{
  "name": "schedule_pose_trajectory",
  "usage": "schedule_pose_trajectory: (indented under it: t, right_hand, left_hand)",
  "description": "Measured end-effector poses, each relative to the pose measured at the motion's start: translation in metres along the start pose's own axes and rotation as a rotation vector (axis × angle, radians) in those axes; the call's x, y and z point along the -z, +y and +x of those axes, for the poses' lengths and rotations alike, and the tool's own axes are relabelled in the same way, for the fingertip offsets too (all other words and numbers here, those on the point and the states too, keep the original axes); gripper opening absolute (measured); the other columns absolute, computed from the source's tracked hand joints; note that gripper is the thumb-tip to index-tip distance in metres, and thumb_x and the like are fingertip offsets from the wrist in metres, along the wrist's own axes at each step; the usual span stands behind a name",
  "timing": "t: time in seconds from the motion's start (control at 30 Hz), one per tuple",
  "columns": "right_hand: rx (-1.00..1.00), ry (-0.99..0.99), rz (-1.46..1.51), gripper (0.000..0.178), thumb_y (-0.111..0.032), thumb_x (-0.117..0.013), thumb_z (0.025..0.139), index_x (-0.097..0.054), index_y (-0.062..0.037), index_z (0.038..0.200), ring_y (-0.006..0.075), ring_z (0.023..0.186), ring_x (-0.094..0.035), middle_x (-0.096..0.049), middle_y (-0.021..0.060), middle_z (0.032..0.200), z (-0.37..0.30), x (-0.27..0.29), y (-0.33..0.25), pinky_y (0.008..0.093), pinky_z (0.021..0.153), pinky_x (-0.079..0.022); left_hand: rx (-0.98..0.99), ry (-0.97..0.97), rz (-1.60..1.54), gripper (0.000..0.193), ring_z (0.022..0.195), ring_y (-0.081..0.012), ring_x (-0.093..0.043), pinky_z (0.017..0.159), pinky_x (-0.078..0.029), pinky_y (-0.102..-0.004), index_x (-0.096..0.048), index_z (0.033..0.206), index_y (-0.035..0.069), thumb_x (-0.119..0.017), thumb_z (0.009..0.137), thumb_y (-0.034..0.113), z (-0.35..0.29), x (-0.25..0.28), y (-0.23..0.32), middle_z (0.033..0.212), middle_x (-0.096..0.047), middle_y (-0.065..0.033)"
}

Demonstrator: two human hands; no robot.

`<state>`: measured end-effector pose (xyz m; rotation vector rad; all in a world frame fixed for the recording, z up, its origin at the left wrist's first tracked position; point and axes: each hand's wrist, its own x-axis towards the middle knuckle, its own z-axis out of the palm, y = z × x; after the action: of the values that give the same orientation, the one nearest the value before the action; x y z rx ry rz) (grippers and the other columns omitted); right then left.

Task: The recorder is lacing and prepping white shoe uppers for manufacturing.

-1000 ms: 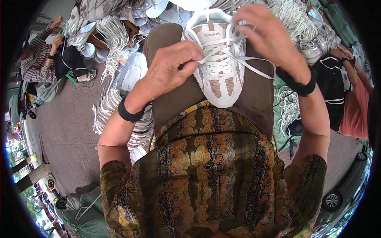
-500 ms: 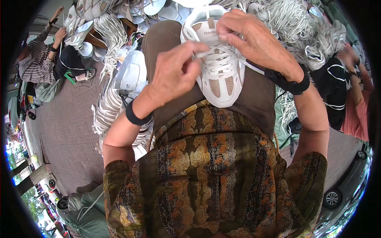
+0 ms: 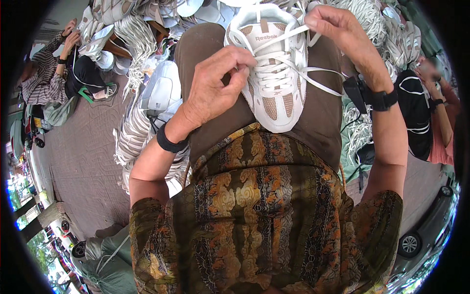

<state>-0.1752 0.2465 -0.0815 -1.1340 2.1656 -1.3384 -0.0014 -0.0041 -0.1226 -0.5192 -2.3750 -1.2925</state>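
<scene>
A white and beige sneaker [image 3: 279,109] rests on my lap, its toe toward me. Flat white laces criss-cross its tongue. My right hand [image 3: 340,32], beyond the shoe's right side, pinches a white shoelace [image 3: 281,37] that runs taut across the upper tongue. My left hand [image 3: 218,85] is closed at the shoe's left eyelets, thumb and forefinger pinched by the lacing; the lace there seems to be between them, partly hidden by the fingers. Another loose lace length loops out over my right thigh.
Hanks of white laces [image 3: 134,41] and stacked white shoe parts [image 3: 134,139] lie around my knees. A person in a checked shirt [image 3: 41,83] sits at far left, another in pink [image 3: 439,142] at right. A green bag [image 3: 105,269] lies behind left; a car [image 3: 423,230] stands behind right.
My right hand has moved right and outward from the tongue, drawing the lace into a straight line. My left hand stays by the left eyelets. The loose lace now loops lower over my right thigh.
</scene>
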Motion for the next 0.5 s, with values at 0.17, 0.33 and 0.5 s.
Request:
schedule_pose_trajectory:
  t: [0.17, 0.33, 0.5]
  right_hand:
    - [0.079, 0.259, -0.123, 0.007, -0.004, -0.062, 0.085, -0.058, -0.0007, 0.091, 0.0236, 0.083, -0.057, -0.057, 0.0115, 0.087, -0.003, -0.025, -0.014, 0.0344, 0.076, -0.047]
    - [0.401, 0.298, -0.626, 0.019, -0.013, -0.062, 0.090, -0.065, -0.0067, 0.108, 0.0343, 0.093, -0.060, -0.063, 0.0131, 0.096, -0.028, -0.040, -0.004, 0.0399, 0.080, -0.050]
    - [0.442, 0.246, -0.608, 0.024, -0.008, -0.058, 0.090, -0.064, -0.0089, 0.113, 0.0327, 0.095, -0.059, -0.062, 0.0133, 0.100, -0.036, -0.056, -0.011, 0.0415, 0.080, -0.049]
  left_hand:
    - [0.081, 0.105, -0.144, 0.022, 0.076, -0.0116, -0.061, 0.066, -0.049, -0.0244, -0.065, 0.101, 0.001, -0.056, 0.086, -0.011, -0.002, 0.001, -0.002, 0.098, -0.066, -0.0073]
    - [-0.060, 0.226, 0.177, 0.021, 0.080, -0.0187, -0.064, 0.072, -0.050, -0.0284, -0.066, 0.099, 0.002, -0.057, 0.085, -0.010, 0.021, 0.022, -0.007, 0.092, -0.067, -0.0087]
    - [-0.107, 0.124, 0.302, 0.017, 0.073, -0.0218, -0.061, 0.068, -0.049, -0.0308, -0.068, 0.098, 0.004, -0.058, 0.085, -0.002, 0.048, 0.028, -0.005, 0.085, -0.064, -0.0087]
